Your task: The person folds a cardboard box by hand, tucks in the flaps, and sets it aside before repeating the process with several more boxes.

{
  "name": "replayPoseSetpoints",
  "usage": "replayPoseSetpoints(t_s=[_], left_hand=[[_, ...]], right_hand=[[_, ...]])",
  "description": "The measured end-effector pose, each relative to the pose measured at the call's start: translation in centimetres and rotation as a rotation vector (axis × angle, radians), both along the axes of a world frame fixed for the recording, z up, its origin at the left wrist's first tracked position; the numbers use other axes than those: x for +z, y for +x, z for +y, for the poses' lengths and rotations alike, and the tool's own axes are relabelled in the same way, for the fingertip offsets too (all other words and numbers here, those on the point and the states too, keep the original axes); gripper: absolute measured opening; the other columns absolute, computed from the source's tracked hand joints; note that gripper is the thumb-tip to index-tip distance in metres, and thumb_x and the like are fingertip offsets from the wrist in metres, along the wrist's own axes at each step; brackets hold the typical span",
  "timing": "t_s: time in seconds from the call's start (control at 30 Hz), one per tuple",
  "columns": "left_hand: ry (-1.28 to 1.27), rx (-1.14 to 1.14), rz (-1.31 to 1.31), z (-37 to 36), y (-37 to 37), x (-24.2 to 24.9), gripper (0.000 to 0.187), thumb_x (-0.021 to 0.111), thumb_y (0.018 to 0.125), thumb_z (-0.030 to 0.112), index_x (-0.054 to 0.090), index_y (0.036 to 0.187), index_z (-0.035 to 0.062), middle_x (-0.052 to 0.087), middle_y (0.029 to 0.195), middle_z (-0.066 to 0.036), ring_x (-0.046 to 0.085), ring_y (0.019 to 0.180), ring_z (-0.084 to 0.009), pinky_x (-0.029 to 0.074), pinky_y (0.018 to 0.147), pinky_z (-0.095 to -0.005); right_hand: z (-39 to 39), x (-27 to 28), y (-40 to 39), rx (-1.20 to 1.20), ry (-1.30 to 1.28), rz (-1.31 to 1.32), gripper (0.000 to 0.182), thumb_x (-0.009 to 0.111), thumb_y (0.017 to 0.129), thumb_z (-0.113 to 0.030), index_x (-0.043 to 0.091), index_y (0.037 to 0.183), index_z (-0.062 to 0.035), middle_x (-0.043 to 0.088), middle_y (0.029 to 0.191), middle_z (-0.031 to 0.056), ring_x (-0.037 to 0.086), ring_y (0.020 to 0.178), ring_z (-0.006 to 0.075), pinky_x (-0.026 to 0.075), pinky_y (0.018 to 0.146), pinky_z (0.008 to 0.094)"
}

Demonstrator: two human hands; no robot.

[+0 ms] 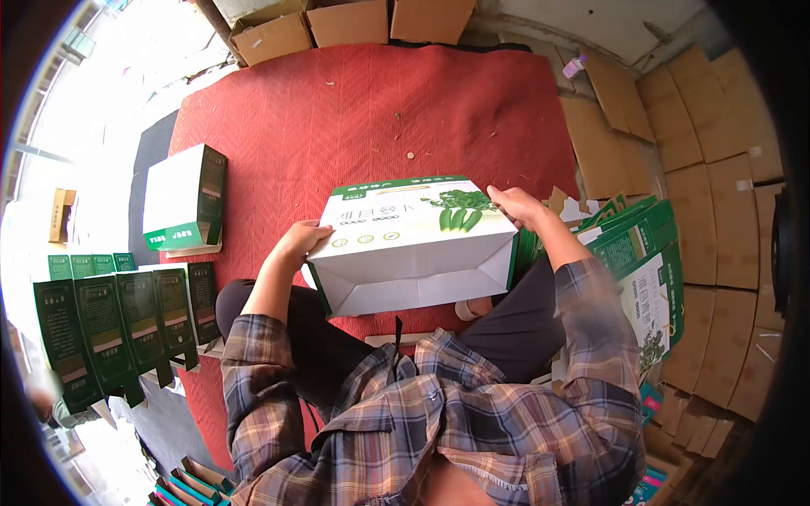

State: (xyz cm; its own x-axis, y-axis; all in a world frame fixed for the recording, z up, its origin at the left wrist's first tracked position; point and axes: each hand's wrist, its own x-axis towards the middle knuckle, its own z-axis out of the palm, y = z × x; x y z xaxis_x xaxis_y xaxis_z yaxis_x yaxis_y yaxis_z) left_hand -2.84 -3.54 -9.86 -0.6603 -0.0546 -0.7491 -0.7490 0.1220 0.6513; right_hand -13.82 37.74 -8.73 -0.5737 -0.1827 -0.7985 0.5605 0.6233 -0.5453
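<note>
A white and green printed box with pictures of green vegetables is in front of my lap, its folded white end facing me. My left hand grips its left edge, the fingers pressed against the side. At the box's upper right corner, my right hand holds the edge, with the fingertips on the printed face. The underside of the box is hidden.
A white and green box stands at the left on the red mat. Several green cartons stand in rows at the lower left. Flattened green cartons lean at the right, beside stacked brown cardboard. Brown boxes line the back.
</note>
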Motion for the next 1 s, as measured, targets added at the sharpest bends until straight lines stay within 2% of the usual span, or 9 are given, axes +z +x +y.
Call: replayPoseSetpoints(t_s=[0.1, 0.17, 0.23, 0.33, 0.43, 0.6, 0.7, 0.8, 1.0], left_hand=[[0.112, 0.029, 0.137, -0.1, 0.7, 0.3, 0.039, 0.057, 0.089, 0.011, 0.051, 0.122, -0.0080, 0.064, 0.104, -0.016, 0.064, 0.085, -0.0207, 0.051, 0.074, -0.0311], [-0.014, 0.134, 0.316, 0.8, 1.2, 2.0, 0.045, 0.057, 0.088, 0.008, 0.046, 0.129, -0.0051, 0.060, 0.114, -0.014, 0.063, 0.092, -0.0214, 0.052, 0.077, -0.0328], [0.009, 0.160, 0.364, 0.9, 1.3, 2.6, 0.047, 0.056, 0.090, 0.013, 0.043, 0.134, -0.0008, 0.057, 0.120, -0.011, 0.059, 0.101, -0.0217, 0.051, 0.081, -0.0380], [0.260, 0.346, 0.353, -0.1, 1.3, 2.0, 0.051, 0.047, 0.095, 0.040, 0.047, 0.131, 0.0046, 0.060, 0.107, -0.007, 0.053, 0.108, -0.0221, 0.048, 0.084, -0.0478], [0.297, 0.401, 0.235, -0.9, 1.2, 0.9, 0.050, 0.045, 0.096, 0.042, 0.051, 0.125, 0.0024, 0.060, 0.102, -0.008, 0.055, 0.106, -0.0227, 0.047, 0.086, -0.0492], [0.392, 0.328, 0.230, -1.9, 1.5, -1.1, 0.031, 0.055, 0.090, 0.025, 0.058, 0.112, 0.0043, 0.060, 0.112, -0.009, 0.056, 0.104, -0.0211, 0.047, 0.088, -0.0402], [0.139, 0.205, 0.148, -1.4, 1.7, -1.0, 0.029, 0.056, 0.090, 0.023, 0.059, 0.113, 0.0046, 0.060, 0.112, -0.009, 0.058, 0.102, -0.0206, 0.047, 0.088, -0.0387], [0.090, 0.141, 0.105, -1.4, 1.5, -1.5, 0.034, 0.055, 0.091, 0.020, 0.056, 0.120, 0.0021, 0.061, 0.112, -0.010, 0.059, 0.102, -0.0211, 0.049, 0.086, -0.0377], [0.005, 0.136, 0.271, -0.9, -0.5, -1.2, 0.042, 0.061, 0.090, 0.021, 0.053, 0.125, 0.0014, 0.061, 0.110, -0.010, 0.062, 0.092, -0.0180, 0.053, 0.075, -0.0315]], right_hand=[[0.5, 1.7, -0.3, -0.062, -0.005, 0.125, 0.059, 0.040, 0.094, -0.053, 0.056, 0.111, 0.0006, 0.065, 0.090, 0.0135, 0.065, 0.074, 0.0218, 0.053, 0.055, 0.0365], [1.2, 2.4, -0.4, -0.299, -0.165, 0.157, 0.061, 0.042, 0.094, -0.051, 0.047, 0.127, 0.0002, 0.064, 0.096, 0.0164, 0.065, 0.084, 0.0275, 0.055, 0.069, 0.0416], [1.4, 3.1, -0.2, -0.348, -0.172, 0.204, 0.066, 0.042, 0.093, -0.052, 0.040, 0.133, 0.0002, 0.063, 0.102, 0.0188, 0.065, 0.087, 0.0299, 0.055, 0.069, 0.0429], [2.0, 2.4, -0.2, -0.435, -0.131, 0.274, 0.063, 0.044, 0.092, -0.052, 0.045, 0.131, -0.0027, 0.061, 0.108, 0.0149, 0.063, 0.094, 0.0303, 0.055, 0.070, 0.0442], [2.5, 2.0, 0.7, -0.251, -0.171, 0.135, 0.054, 0.048, 0.091, -0.045, 0.050, 0.128, -0.0049, 0.062, 0.110, 0.0114, 0.062, 0.094, 0.0279, 0.055, 0.070, 0.0413], [3.2, -1.1, 0.9, -0.186, -0.181, 0.126, 0.035, 0.054, 0.090, -0.020, 0.054, 0.122, -0.0065, 0.064, 0.109, 0.0079, 0.064, 0.094, 0.0208, 0.054, 0.064, 0.0346], [3.3, -1.7, 1.3, -0.160, -0.063, 0.181, 0.033, 0.057, 0.088, -0.017, 0.056, 0.119, -0.0056, 0.065, 0.106, 0.0085, 0.065, 0.088, 0.0199, 0.053, 0.062, 0.0323], [2.8, -2.2, 1.1, 0.011, 0.112, 0.173, 0.031, 0.059, 0.086, -0.016, 0.059, 0.115, -0.0056, 0.065, 0.104, 0.0086, 0.065, 0.081, 0.0182, 0.051, 0.060, 0.0310], [2.6, -1.5, -0.5, -0.060, 0.126, 0.266, 0.027, 0.059, 0.085, -0.015, 0.062, 0.111, -0.0071, 0.066, 0.098, 0.0056, 0.063, 0.077, 0.0151, 0.049, 0.060, 0.0302]])
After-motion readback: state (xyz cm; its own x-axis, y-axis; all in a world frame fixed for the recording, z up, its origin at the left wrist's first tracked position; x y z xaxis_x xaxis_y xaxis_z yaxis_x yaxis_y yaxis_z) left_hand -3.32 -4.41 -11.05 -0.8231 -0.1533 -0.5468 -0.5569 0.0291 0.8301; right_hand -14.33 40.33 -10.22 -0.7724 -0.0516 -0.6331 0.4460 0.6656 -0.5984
